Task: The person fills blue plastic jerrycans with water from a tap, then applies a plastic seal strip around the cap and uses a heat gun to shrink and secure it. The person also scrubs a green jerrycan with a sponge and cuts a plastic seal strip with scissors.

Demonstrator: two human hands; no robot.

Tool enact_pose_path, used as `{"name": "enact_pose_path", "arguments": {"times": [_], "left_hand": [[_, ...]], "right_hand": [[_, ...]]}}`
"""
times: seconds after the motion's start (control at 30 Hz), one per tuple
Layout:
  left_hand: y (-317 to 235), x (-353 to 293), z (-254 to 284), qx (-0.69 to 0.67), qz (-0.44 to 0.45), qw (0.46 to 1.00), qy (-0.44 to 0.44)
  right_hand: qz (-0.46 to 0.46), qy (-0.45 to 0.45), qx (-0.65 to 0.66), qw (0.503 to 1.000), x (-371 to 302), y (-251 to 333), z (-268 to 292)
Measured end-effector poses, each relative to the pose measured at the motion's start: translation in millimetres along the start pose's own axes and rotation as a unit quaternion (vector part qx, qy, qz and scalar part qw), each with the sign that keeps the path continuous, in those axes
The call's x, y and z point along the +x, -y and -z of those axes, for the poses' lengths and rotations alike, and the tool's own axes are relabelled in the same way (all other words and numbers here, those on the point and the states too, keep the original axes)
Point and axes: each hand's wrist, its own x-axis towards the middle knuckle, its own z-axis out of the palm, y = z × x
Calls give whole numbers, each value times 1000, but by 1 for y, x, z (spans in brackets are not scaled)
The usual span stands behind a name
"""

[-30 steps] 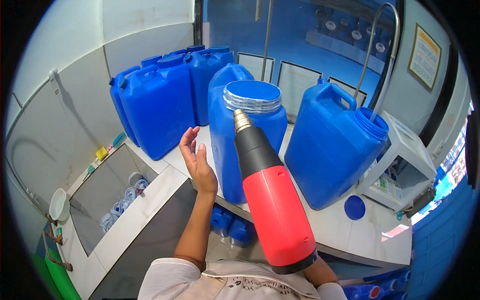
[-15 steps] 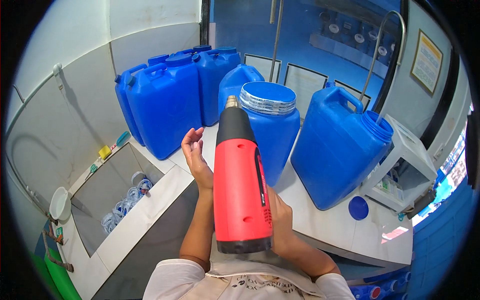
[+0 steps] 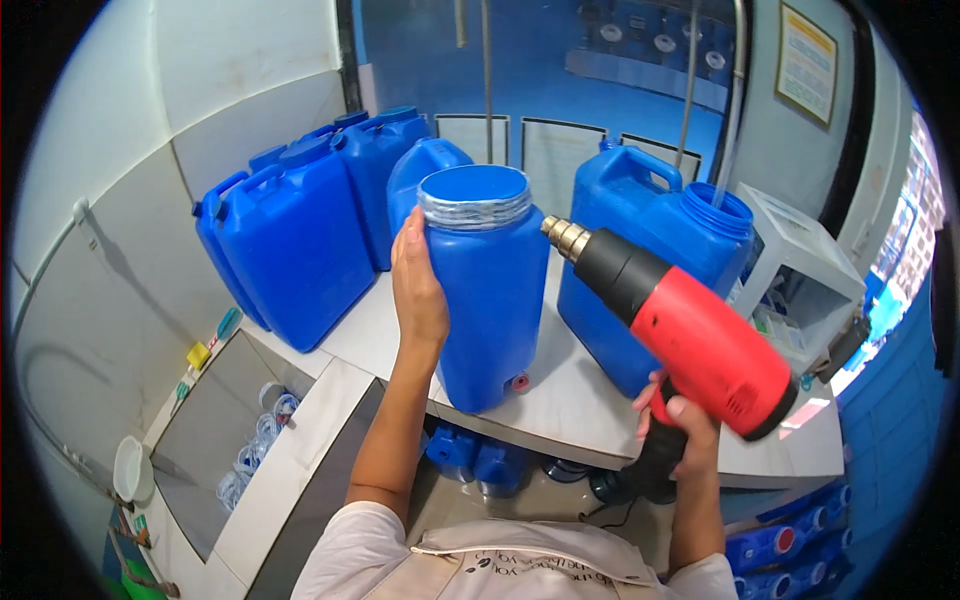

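A red and black heat gun (image 3: 705, 345) is in my right hand (image 3: 690, 430), its fingers wrapped round the black handle. The metal nozzle points left at the neck of a tall blue water container (image 3: 490, 305), with a small gap between them. A clear, wrinkled plastic band (image 3: 475, 214) circles the neck just under the blue lid (image 3: 473, 183). Against the container's left side lies my left hand (image 3: 420, 290), fingers stretched upward and touching it near the neck. Low on the container's front is a small reddish tap fitting (image 3: 518, 383).
Several blue jugs (image 3: 295, 245) stand at the counter's back left. To the right, an uncapped blue jug (image 3: 620, 260) has a metal pipe at its mouth, beside a white rack (image 3: 800, 270). A sink basin (image 3: 215, 430) at left holds clear plastic-wrapped pieces. More blue containers (image 3: 475, 460) sit below the counter.
The heat gun has swung right and down, its nozzle turning from pointing away to pointing left at the neck. My left hand has come onto the container's side. The view has shifted.
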Motion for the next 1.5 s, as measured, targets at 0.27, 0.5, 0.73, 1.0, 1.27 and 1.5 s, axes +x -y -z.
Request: {"name": "enact_pose_path", "arguments": {"times": [0.27,0.5,0.73,1.0,1.27,1.5], "left_hand": [[3,-8,-12,-1,-15,999,-37],[-12,-26,21,-56,-25,987,-147],[-11,-37,52,-81,-7,974,-211],[-6,-46,80,-80,-8,967,-243],[-3,-47,90,-80,-11,968,-239],[4,-49,95,-67,6,970,-234]], "right_hand": [[-117,8,90,989,74,42,34],[-137,49,-40,988,144,116,10],[-88,148,-198,965,190,155,-48],[-14,202,-313,928,199,159,-106],[28,196,-452,870,113,161,-134],[35,202,-550,810,44,117,-72]]}}
